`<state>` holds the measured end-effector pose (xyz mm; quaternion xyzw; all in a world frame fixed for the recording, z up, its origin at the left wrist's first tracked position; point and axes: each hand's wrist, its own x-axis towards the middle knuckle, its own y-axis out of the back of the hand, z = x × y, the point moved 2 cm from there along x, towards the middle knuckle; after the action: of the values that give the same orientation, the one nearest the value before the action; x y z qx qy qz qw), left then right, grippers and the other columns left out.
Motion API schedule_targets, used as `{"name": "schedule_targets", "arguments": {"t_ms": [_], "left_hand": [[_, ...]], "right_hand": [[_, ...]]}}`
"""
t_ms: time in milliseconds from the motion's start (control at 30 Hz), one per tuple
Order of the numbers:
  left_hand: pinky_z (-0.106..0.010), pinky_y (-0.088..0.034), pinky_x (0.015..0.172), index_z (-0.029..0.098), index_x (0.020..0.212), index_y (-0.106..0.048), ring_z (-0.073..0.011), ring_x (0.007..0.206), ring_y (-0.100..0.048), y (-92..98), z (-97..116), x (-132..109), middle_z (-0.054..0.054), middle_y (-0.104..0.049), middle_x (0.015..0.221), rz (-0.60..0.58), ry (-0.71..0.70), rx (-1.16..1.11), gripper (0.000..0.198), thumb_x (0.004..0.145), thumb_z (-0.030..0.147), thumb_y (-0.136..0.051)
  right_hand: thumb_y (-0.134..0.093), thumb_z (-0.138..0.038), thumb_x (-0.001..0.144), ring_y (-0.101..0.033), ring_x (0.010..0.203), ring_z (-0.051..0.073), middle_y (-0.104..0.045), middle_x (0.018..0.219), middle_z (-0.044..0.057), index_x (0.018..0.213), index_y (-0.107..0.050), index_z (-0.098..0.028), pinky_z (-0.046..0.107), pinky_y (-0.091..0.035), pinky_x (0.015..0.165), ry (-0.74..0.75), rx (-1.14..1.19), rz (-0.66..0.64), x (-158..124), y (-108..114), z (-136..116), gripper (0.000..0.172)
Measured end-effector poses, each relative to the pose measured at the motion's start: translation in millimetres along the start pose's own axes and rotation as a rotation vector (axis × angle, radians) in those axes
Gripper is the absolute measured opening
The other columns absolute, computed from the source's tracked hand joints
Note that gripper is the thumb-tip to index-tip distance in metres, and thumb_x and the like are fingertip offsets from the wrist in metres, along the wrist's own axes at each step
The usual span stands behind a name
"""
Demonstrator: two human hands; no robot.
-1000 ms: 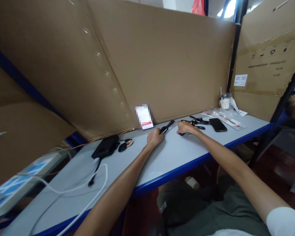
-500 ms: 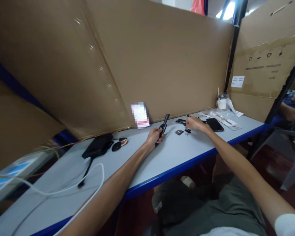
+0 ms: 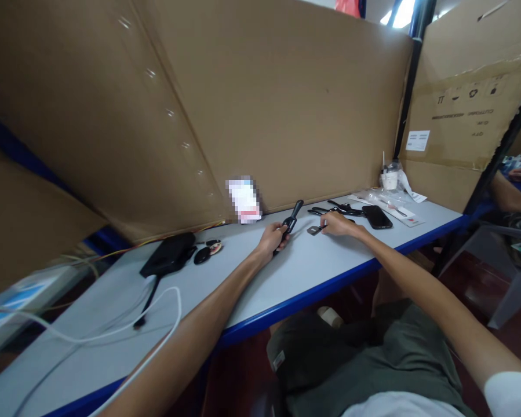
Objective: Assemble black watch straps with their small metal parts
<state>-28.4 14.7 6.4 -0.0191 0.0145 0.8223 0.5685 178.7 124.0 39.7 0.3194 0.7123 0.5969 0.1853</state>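
Observation:
My left hand is closed around a long black tool, whose rounded end points up and away from me; its kind is unclear. My right hand is down at the tabletop with thumb and fingers pinched together. Whatever lies between those fingertips is hidden or too small to make out. Right beside them is a small flat dark-grey square piece. Behind the right hand lie several slim black parts, partly covered by it.
A black phone lies right of my right hand, near plastic packaging and a cup. On the left are a black case, keys with a fob and a white cable. Cardboard walls the back. A blurred-out upright screen leans there.
My right hand has come down and slightly left, from above the small black parts to beside the grey square, covering the small pieces there. The left hand keeps its hold on the black tool.

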Motion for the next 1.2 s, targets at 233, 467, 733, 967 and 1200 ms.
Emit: {"name": "schedule_targets", "arguments": {"t_ms": [233,467,733,967,1200], "left_hand": [[-0.017,-0.017,0.034,0.020,0.083,-0.046,-0.0051,0.034,-0.037,2.5,-0.5,0.6,0.005,-0.053,0.056,0.006,-0.001,0.013,0.020,0.094,0.021,-0.063],[-0.017,-0.017,0.035,0.021,0.086,-0.046,-0.0047,0.035,-0.037,5.6,-2.4,2.1,0.005,-0.054,0.058,0.001,0.010,-0.018,0.024,0.090,0.024,-0.069],[-0.017,-0.018,0.035,0.021,0.085,-0.045,-0.0054,0.036,-0.037,1.5,5.7,-3.4,0.005,-0.053,0.057,0.082,0.006,-0.071,0.017,0.094,0.016,-0.058],[-0.018,-0.018,0.034,0.020,0.084,-0.047,-0.0057,0.036,-0.037,0.9,4.2,-2.0,0.004,-0.053,0.057,0.068,0.005,-0.073,0.016,0.094,0.014,-0.058],[-0.018,-0.021,0.035,0.018,0.085,-0.050,-0.0061,0.037,-0.039,0.1,5.8,-2.7,0.003,-0.054,0.058,0.035,-0.026,-0.092,0.013,0.095,0.016,-0.058]], "right_hand": [[-0.077,-0.012,0.083,-0.062,0.062,0.008,-0.078,0.099,0.006,0.114,-0.076,-0.011,0.017,-0.045,0.057,-0.033,0.329,-0.203,43.5,-10.8,-24.9,0.031],[-0.068,-0.003,0.080,-0.063,0.058,0.008,-0.077,0.081,0.001,0.116,-0.075,-0.015,0.015,-0.046,0.059,-0.108,0.523,-0.069,57.4,-22.8,-19.7,0.039],[-0.072,-0.021,0.088,-0.071,0.098,0.016,-0.079,0.113,0.007,0.123,-0.078,-0.018,0.019,-0.047,0.078,-0.069,0.246,0.099,48.9,-22.4,-17.1,0.036],[-0.076,-0.032,0.092,-0.069,0.112,0.021,-0.075,0.127,0.007,0.127,-0.080,-0.023,0.021,-0.045,0.082,0.025,0.122,0.029,50.2,-25.0,-30.6,0.037],[-0.078,-0.030,0.090,-0.069,0.103,0.020,-0.077,0.116,0.010,0.114,-0.080,-0.017,0.022,-0.042,0.073,-0.052,0.114,0.074,56.4,-28.9,-29.8,0.027]]}}
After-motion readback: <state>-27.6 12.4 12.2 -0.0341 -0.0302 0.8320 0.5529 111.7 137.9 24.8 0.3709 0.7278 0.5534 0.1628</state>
